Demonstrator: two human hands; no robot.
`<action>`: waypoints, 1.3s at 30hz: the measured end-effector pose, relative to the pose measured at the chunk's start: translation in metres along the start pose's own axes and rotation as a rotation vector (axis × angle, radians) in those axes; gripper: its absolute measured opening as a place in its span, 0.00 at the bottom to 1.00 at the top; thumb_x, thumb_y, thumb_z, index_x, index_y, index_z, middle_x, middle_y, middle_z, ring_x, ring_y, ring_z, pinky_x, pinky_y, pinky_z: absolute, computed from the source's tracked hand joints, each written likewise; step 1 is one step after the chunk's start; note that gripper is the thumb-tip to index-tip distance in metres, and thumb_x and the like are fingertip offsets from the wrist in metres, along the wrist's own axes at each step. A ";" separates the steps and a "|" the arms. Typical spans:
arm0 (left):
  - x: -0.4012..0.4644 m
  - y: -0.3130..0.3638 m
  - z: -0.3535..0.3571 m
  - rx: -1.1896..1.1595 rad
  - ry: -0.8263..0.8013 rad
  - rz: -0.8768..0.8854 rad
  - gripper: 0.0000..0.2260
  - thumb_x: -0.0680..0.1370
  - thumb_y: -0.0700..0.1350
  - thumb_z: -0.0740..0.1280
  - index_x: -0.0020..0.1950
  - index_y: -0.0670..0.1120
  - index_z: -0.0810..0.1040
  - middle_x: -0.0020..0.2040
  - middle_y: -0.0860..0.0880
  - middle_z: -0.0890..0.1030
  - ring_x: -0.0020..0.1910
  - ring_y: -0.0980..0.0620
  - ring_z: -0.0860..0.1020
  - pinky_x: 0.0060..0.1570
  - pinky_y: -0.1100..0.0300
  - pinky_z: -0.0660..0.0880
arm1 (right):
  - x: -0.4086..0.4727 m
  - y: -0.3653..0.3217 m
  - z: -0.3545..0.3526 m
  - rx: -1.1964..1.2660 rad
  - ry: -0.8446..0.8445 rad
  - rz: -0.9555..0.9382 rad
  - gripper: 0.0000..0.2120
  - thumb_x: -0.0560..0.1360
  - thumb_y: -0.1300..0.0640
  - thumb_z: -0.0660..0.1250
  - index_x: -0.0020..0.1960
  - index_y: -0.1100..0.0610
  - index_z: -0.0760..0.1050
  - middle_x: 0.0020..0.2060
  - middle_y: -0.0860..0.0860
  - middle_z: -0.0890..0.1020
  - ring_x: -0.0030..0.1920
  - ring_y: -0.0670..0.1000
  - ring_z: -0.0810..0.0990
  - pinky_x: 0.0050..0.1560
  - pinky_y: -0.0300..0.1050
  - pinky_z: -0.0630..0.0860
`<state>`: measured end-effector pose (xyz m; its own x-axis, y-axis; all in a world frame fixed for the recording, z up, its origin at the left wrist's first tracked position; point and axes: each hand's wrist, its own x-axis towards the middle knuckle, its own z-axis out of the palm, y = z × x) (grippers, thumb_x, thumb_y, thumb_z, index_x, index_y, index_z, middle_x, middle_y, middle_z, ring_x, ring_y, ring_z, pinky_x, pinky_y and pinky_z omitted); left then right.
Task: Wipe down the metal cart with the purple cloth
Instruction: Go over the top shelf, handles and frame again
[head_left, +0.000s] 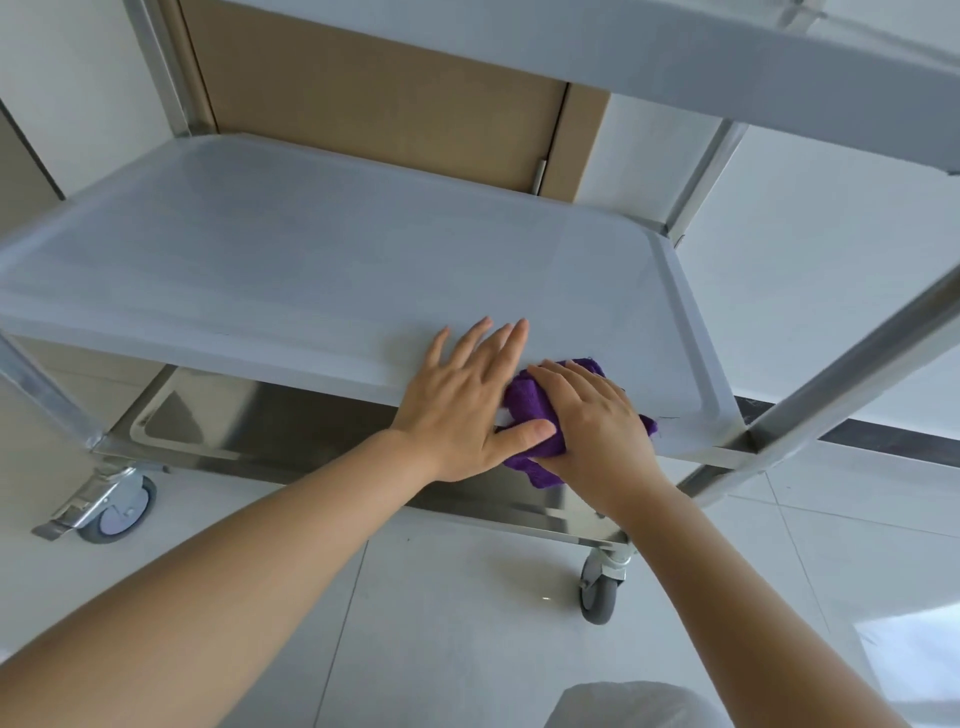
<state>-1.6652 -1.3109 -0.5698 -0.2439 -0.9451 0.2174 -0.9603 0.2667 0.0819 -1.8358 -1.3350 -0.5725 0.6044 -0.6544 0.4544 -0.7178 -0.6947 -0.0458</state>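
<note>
At the very bottom a bit of white clothing (623, 706) shows. Two bare arms reach up and forward from there, over a pale tiled floor (441, 623).

The two hands meet at the near edge of the middle shelf (311, 270) of the metal cart (852, 358). The left hand (467, 400) lies flat on the shelf with its fingers straight and a little spread. Its thumb sticks out to the side and touches the purple cloth (530, 410). The right hand (597, 421) sits just beside the left one, on top of the cloth. Its fingers bend down over the cloth and press it on the shelf. The cloth is scrunched up and lies at the near right corner of the middle shelf. Part of it hangs over the near edge.

Under the hands sits the bottom shelf (270, 415), which is shiny and darker. Two grey wheels hold the cart up. One wheel (600, 592) is near, low on the right. The other wheel (122, 506) is on the left and has a metal brake.

The middle shelf is wide and looks pale and dull, with a raised rim all round. Metal posts stand at its corners. The top shelf (675, 57) runs across high above.

Behind the cart stands a brown door (374, 104) in a white wall (810, 291)
</note>
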 end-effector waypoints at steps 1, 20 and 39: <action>-0.001 -0.001 -0.001 0.004 0.003 0.023 0.46 0.68 0.72 0.29 0.77 0.42 0.44 0.77 0.47 0.54 0.76 0.47 0.49 0.72 0.45 0.48 | 0.001 -0.001 0.001 0.014 -0.014 0.014 0.34 0.56 0.50 0.82 0.59 0.60 0.77 0.54 0.55 0.82 0.55 0.60 0.80 0.55 0.55 0.75; -0.056 -0.100 0.000 0.127 0.136 -0.086 0.27 0.82 0.55 0.41 0.69 0.46 0.70 0.64 0.48 0.77 0.67 0.44 0.71 0.61 0.44 0.56 | 0.019 -0.036 0.008 0.021 -0.106 0.126 0.35 0.61 0.50 0.80 0.64 0.59 0.74 0.59 0.55 0.79 0.62 0.60 0.76 0.62 0.54 0.68; -0.103 -0.184 -0.021 0.028 0.123 -0.260 0.32 0.77 0.59 0.40 0.75 0.43 0.59 0.74 0.47 0.62 0.75 0.47 0.55 0.71 0.44 0.45 | 0.057 -0.097 0.021 0.063 -0.204 0.183 0.37 0.63 0.48 0.78 0.68 0.56 0.70 0.65 0.52 0.74 0.68 0.57 0.70 0.67 0.49 0.61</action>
<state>-1.4609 -1.2588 -0.5870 0.0275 -0.9507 0.3089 -0.9922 0.0117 0.1242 -1.7239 -1.3116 -0.5610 0.5286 -0.8128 0.2448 -0.8023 -0.5726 -0.1685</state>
